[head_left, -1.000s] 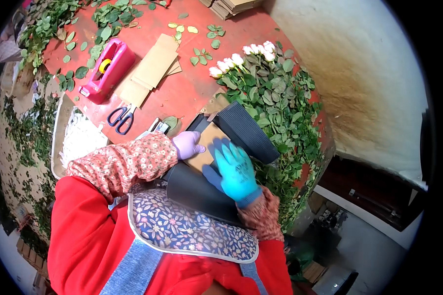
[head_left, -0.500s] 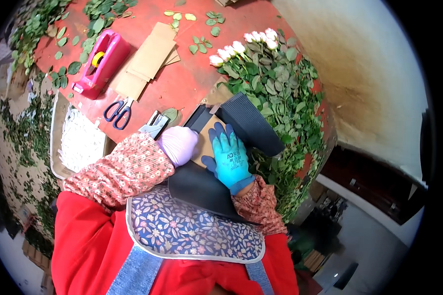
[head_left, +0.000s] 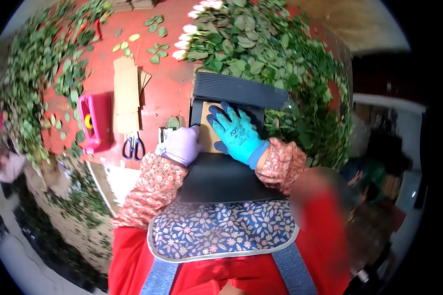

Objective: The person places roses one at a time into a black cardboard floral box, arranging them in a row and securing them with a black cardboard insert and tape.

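Cardboard laid flat; roses untouched on the desk
Right hand spreads open on the cardboard; left hand curls beside it, its grip hidden from me

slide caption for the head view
Blue-gloved right hand spread on brown cardboard, lilac-gloved left hand beside it, pale roses beyond.

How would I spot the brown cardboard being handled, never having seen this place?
On the red table, find the dark ribbed flap beside the leafy roses. On its near side, the brown cardboard lies partly under the blue-gloved right hand; unlike the loose cardboard strips farther left, it has a hand over it.
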The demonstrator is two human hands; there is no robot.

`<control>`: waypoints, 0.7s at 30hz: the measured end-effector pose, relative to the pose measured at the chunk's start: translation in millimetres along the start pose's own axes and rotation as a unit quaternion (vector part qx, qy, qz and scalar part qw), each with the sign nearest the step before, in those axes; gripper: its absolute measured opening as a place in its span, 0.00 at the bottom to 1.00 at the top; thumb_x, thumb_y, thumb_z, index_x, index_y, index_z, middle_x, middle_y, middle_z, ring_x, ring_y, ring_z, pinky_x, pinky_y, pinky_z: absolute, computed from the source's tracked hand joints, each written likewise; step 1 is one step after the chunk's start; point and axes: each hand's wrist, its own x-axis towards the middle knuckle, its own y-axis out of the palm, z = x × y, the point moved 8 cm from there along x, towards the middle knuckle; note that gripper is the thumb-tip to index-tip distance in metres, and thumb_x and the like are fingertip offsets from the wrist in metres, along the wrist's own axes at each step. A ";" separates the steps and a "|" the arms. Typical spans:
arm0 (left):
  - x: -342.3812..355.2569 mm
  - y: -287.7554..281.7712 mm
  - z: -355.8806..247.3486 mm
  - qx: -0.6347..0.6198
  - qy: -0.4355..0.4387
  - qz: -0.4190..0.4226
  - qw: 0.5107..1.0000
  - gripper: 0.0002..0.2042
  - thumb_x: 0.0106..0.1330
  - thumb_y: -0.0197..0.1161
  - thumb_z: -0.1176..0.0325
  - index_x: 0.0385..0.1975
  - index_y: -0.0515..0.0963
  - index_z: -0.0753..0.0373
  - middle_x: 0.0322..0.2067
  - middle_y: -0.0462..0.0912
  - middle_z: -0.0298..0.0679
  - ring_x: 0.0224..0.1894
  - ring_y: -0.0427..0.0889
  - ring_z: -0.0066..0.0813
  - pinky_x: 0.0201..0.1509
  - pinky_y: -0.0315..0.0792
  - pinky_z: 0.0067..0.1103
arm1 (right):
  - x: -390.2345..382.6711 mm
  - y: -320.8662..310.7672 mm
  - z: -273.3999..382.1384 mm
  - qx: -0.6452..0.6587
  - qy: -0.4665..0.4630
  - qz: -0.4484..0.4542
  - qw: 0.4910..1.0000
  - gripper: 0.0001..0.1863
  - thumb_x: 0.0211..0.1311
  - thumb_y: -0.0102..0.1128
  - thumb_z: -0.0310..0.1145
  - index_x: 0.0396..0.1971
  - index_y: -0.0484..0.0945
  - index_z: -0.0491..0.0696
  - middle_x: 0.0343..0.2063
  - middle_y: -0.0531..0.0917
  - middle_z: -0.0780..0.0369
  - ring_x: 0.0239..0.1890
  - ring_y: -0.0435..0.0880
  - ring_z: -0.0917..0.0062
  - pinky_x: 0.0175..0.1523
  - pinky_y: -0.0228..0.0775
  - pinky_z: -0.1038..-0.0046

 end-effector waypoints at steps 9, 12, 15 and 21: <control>-40.9 0.3 85.9 -0.195 -0.082 -0.093 0.973 0.14 0.63 0.65 0.61 0.43 0.80 0.64 0.28 0.84 0.51 0.31 0.85 0.49 0.38 0.78 0.36 | 7.2 17.7 -3.0 0.057 -0.036 -0.073 0.995 0.39 0.53 0.68 0.42 0.65 0.67 0.45 0.69 0.63 0.54 0.71 0.58 0.50 0.69 0.54 0.45; -66.0 19.0 124.2 -0.031 -0.197 -0.036 0.979 0.14 0.61 0.62 0.56 0.35 0.84 0.61 0.30 0.85 0.49 0.35 0.85 0.48 0.40 0.77 0.40 | 1.2 2.8 -7.7 0.027 -0.014 -0.032 0.999 0.41 0.55 0.67 0.44 0.68 0.64 0.44 0.70 0.63 0.50 0.72 0.59 0.50 0.69 0.55 0.49; -108.2 26.9 123.6 0.054 -0.304 0.140 0.941 0.11 0.60 0.62 0.63 0.35 0.86 0.61 0.31 0.87 0.44 0.34 0.87 0.42 0.41 0.80 0.36 | -1.3 14.7 4.0 -0.229 -0.112 -0.075 0.964 0.40 0.58 0.62 0.48 0.66 0.65 0.40 0.66 0.67 0.48 0.67 0.67 0.51 0.65 0.64 0.54; -171.7 135.9 164.1 -0.064 -0.410 0.087 0.906 0.11 0.61 0.62 0.62 0.36 0.85 0.61 0.30 0.86 0.46 0.34 0.86 0.44 0.40 0.79 0.37 | -24.9 6.1 -21.4 -0.256 -0.102 -0.079 0.958 0.40 0.59 0.60 0.50 0.66 0.64 0.39 0.67 0.66 0.47 0.67 0.66 0.50 0.65 0.63 0.54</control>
